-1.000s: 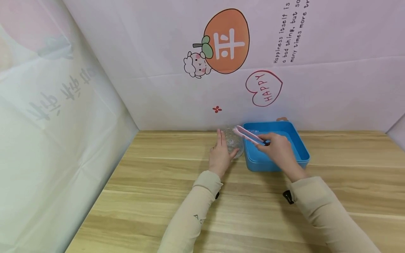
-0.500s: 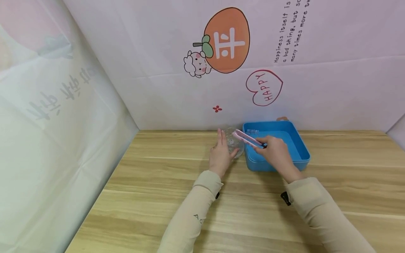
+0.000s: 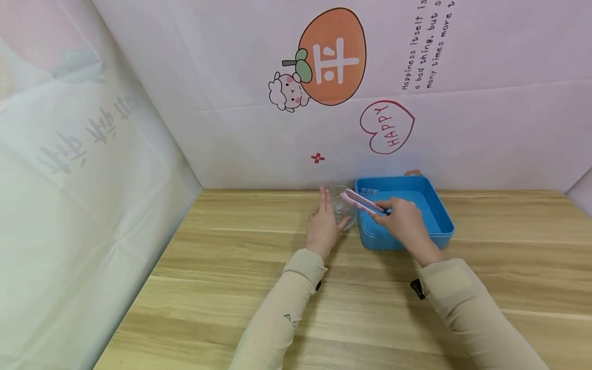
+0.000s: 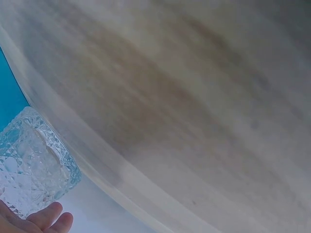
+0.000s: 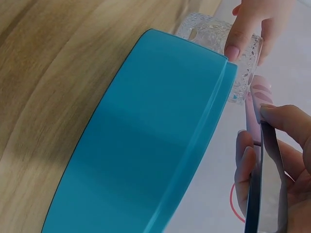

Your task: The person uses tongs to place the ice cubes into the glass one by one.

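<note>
My left hand [image 3: 322, 224] holds a clear cut-glass cup [image 3: 346, 222] between thumb and fingers, steadying it on the table. The patterned wall of the cup [image 5: 209, 29] shows in the right wrist view, with the left thumb against it. In my right hand [image 3: 403, 220] is a pair of pink tongs [image 3: 363, 202] with dark handles. Their tips are at the mouth of the cup; whether they pinch anything is too small to tell. A blue box [image 3: 404, 243] stands open just right of the cup. Small clear pieces [image 3: 369, 191] lie in its back left corner.
The wood-grain table [image 3: 222, 288] meets a printed white backdrop [image 3: 240, 139] right behind the cup and box. Another white sheet [image 3: 92, 216] hangs along the left side.
The right hand has shifted slightly left, and the tongs' tips have dropped lower at the cup's mouth. The clear pieces in the box show more plainly. My left hand stays in place.
</note>
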The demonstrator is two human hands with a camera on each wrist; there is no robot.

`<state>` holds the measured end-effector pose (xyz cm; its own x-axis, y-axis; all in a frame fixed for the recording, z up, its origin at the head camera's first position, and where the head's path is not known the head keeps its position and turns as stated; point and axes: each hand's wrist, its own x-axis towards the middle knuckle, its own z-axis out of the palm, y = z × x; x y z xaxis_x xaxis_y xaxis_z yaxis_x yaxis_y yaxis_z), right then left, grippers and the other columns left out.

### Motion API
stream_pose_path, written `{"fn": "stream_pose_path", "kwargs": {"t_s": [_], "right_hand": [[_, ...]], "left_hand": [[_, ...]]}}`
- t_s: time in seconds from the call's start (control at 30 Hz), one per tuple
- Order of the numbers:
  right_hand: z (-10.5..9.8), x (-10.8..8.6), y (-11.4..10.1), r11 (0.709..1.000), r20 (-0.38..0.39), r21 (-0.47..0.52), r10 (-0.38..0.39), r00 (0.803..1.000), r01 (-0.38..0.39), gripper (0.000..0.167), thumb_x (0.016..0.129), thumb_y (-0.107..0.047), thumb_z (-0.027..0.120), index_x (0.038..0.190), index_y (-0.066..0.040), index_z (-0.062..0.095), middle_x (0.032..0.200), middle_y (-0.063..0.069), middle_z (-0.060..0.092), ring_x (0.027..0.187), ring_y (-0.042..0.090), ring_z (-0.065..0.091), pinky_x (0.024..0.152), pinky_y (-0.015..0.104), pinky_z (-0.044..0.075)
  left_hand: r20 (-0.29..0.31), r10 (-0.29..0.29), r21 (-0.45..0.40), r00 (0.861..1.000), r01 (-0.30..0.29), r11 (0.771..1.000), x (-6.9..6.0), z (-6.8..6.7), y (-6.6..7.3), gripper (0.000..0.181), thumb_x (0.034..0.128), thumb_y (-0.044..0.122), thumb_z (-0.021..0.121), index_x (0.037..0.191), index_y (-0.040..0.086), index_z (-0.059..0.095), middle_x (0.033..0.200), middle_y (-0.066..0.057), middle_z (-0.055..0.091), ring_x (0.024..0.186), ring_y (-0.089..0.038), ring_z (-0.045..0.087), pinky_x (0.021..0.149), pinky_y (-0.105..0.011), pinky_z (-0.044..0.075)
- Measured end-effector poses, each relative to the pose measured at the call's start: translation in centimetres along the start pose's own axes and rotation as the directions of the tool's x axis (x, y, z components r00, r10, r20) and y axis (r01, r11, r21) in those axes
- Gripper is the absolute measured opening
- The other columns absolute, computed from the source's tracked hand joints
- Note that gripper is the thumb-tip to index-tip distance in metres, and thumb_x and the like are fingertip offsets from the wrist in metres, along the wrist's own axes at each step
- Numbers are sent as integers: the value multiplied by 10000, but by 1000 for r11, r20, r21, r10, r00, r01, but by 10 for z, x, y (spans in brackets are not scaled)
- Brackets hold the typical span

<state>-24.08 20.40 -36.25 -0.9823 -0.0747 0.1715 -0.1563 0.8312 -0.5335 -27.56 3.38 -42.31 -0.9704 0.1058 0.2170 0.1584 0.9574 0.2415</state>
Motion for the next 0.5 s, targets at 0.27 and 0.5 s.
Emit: {"fn": "stream_pose_path", "kwargs": {"t_s": [0.27,0.5], "right_hand": [[0,1,2,1000,1,-17,-4,1000,4,362,856,-158,697,1152,49,666,1087,295,651,648,245,569,447,256,358],[-1,2,2,1000,24,-20,14,1000,-14,385,860,-173,696,1174,47,653,1136,298,635,662,251,575,442,257,371]], "left_hand": [[-32,21,18,999,-21,1000,-1,-1,1,878,903,548,546,1516,20,205,1609,-98,186,989,-183,673,915,-327,521],[-31,23,19,999,-22,1000,-2,-1,1,871,906,541,546,1515,18,208,1608,-99,190,991,-182,673,920,-326,520]]}}
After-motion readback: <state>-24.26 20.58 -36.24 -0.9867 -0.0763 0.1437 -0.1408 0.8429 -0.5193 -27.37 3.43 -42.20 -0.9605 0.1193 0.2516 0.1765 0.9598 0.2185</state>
